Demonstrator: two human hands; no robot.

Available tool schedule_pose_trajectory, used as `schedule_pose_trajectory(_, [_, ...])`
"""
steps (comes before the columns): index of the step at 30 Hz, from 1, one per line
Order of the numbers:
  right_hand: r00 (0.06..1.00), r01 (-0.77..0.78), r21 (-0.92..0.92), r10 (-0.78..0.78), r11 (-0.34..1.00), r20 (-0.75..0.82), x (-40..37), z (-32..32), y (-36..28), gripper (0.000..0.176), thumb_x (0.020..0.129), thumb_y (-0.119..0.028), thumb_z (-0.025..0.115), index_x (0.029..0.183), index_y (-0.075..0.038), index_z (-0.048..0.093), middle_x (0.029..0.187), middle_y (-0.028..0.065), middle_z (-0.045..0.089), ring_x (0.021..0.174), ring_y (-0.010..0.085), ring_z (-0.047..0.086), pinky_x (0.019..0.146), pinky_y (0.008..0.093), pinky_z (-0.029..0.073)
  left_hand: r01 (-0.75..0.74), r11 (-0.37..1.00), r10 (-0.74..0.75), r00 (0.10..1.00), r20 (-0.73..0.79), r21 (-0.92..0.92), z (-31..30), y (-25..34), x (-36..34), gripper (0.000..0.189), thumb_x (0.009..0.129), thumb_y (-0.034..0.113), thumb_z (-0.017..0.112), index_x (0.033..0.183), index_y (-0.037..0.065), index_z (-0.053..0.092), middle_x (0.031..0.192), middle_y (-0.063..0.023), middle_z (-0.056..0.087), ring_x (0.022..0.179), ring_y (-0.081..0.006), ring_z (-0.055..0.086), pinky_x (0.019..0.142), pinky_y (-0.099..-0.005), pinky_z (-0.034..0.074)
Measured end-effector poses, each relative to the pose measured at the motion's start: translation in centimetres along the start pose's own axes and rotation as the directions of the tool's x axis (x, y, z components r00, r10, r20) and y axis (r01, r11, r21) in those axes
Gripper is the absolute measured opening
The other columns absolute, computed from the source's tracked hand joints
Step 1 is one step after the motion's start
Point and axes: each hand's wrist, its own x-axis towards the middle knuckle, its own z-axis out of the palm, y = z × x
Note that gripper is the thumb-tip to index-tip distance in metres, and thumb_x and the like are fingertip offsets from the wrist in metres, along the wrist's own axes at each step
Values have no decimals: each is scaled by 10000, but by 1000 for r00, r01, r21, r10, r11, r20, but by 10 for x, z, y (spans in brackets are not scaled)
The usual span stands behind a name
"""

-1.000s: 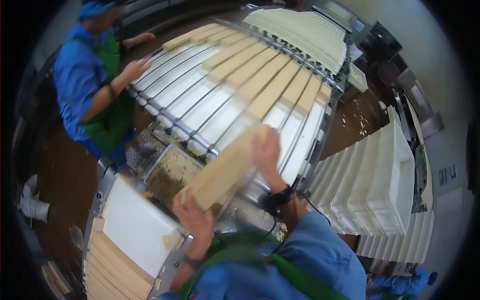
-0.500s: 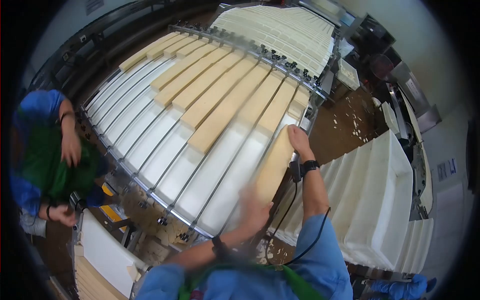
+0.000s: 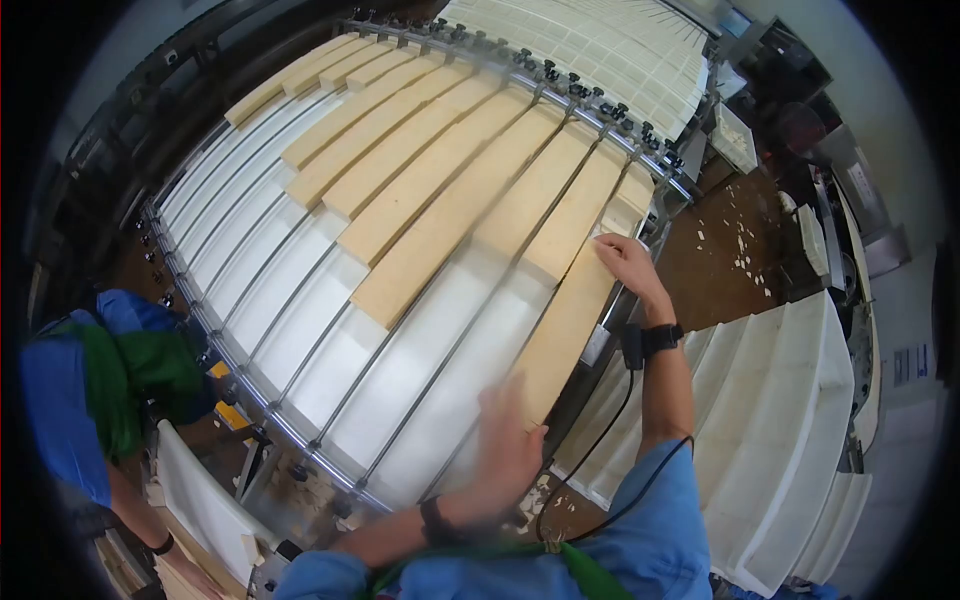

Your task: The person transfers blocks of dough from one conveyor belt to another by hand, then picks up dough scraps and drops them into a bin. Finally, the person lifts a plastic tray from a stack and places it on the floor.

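Note:
A long pale yellow slab lies in the rightmost lane of the white conveyor. My left hand is at the slab's near end, its fingers blurred by motion. At the far end, my right hand rests with curled fingers on the slab's right edge. Metal rods divide the conveyor into lanes. Several more slabs lie side by side in the lanes to the left, and a shorter block sits beyond my right hand.
A co-worker bends at the left, one hand on slabs in a lower tray. White stacked trays stand at the right. Black clamps line the far bar. Scraps lie on the brown floor.
The view has shifted. The slab under my hands now lies straighter in its lane. My right hand's grip looks looser. The co-worker has bent down and reached toward the lower tray.

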Motion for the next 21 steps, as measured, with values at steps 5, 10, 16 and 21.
schedule_pose_trajectory(5, [943, -48, 60, 65, 997, -326, -4, 34, 34, 315, 970, -307, 639, 1084, -38, 759, 974, 185, 768, 844, 341, 742, 774, 403, 558, -156, 962, 153, 988, 29, 226, 21, -16, -2, 651, 885, 96, 672, 1483, 20, 427, 1381, -269, 447, 1272, -475, 409, 981, -529, 497])
schedule_pose_trajectory(10, [984, -104, -160, 78, 982, -161, 36, -11, 35, 254, 910, -183, 721, 1115, -37, 754, 1010, 202, 758, 904, 354, 733, 815, 409, 557, -79, 990, 68, 993, 99, 115, 11, -31, 11, 660, 925, 140, 646, 1518, 13, 385, 1387, -260, 436, 1346, -468, 364, 938, -530, 530])
schedule_pose_trajectory(16, [967, 40, -652, -194, 758, -167, 64, -16, 52, 270, 754, -152, 857, 979, -73, 732, 995, 124, 705, 1003, 343, 690, 862, 468, 556, 147, 989, -148, 988, 46, 27, -3, -10, 14, 684, 966, 185, 598, 1576, 83, 307, 1457, -228, 349, 991, -414, 669, 901, -505, 553])
schedule_pose_trajectory(21, [978, 46, -827, -195, 560, -78, 81, -21, 54, 228, 817, -144, 786, 1024, -72, 722, 1084, 117, 706, 1079, 298, 672, 900, 432, 517, 145, 987, -140, 987, 75, -74, -4, -10, 24, 684, 956, 138, 556, 1587, 85, 298, 1443, -222, 344, 849, -409, 693, 847, -509, 564])
